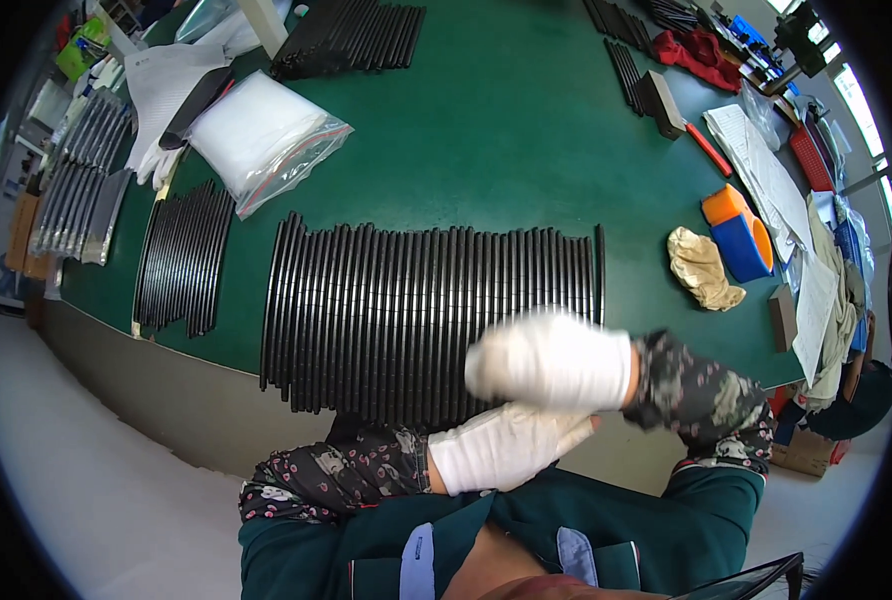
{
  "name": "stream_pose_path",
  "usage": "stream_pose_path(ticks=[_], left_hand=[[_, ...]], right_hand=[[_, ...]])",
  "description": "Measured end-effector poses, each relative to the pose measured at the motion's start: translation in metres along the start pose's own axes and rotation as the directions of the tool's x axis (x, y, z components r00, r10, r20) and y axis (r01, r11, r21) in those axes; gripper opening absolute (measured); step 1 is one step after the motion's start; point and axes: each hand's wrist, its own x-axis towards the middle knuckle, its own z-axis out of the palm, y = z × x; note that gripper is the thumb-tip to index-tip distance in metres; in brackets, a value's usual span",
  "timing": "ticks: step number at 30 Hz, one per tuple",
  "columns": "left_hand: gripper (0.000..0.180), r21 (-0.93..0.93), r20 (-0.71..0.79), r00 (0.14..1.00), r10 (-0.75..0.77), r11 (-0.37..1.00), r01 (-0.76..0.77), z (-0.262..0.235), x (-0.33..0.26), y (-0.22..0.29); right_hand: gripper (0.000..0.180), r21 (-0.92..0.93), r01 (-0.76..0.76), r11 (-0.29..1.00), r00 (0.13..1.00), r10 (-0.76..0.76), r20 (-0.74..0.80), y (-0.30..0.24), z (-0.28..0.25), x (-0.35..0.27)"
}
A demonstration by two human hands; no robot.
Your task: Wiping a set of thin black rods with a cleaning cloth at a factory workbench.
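A wide row of black rods (pixel 396 300) lies side by side on the green table (pixel 506 130), directly in front of me. One rod (pixel 600 270) stands slightly apart at the row's right end. My right hand (pixel 551 360), in a white glove, is over the near right part of the row; motion smears its fingers, and anything in them is hidden. Just below it, at the table's near edge, my left hand (pixel 501 448) in a white glove points right with its fingers stretched out. One bare fingertip shows, and the right hand partly covers this hand.
Left of the row lies a smaller batch of black rods (pixel 184 260). Behind it are a clear bag (pixel 266 135) and a black-handled tool (pixel 198 108). To the right sit a beige cloth (pixel 703 268), an orange-and-blue tape roll (pixel 741 235), a red stick (pixel 709 150) and brown blocks (pixel 663 105).
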Motion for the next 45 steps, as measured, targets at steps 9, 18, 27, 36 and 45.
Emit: stream_pose_path(ticks=[9, 18, 27, 36, 45], left_hand=[[0.061, 0.247, -0.118, 0.988, 0.098, 0.967, -0.067, -0.001, 0.003, -0.001], [0.055, 0.156, -0.236, 0.966, 0.105, 0.985, -0.069, 0.006, 0.0, -0.004], [0.046, 0.183, -0.23, 0.966, 0.12, 0.98, -0.078, 0.011, 0.0, -0.005], [0.066, 0.25, -0.127, 0.982, 0.137, 0.963, -0.102, -0.01, 0.008, 0.0], [0.076, 0.231, -0.144, 0.982, 0.124, 0.969, -0.089, -0.031, 0.016, 0.016]], right_hand=[[0.016, -0.22, 0.19, 0.957, 0.978, -0.205, -0.045, 0.01, -0.006, 0.025], [0.003, -0.168, 0.172, 0.971, 0.976, -0.191, -0.105, 0.015, -0.005, 0.043], [0.006, -0.269, 0.184, 0.945, 0.946, -0.244, -0.213, 0.026, 0.0, 0.054], [0.021, -0.22, -0.403, 0.888, 0.869, 0.296, -0.397, 0.065, -0.056, 0.056], [0.027, 0.043, -0.674, 0.737, 0.512, 0.508, -0.692, 0.086, -0.081, -0.039]])
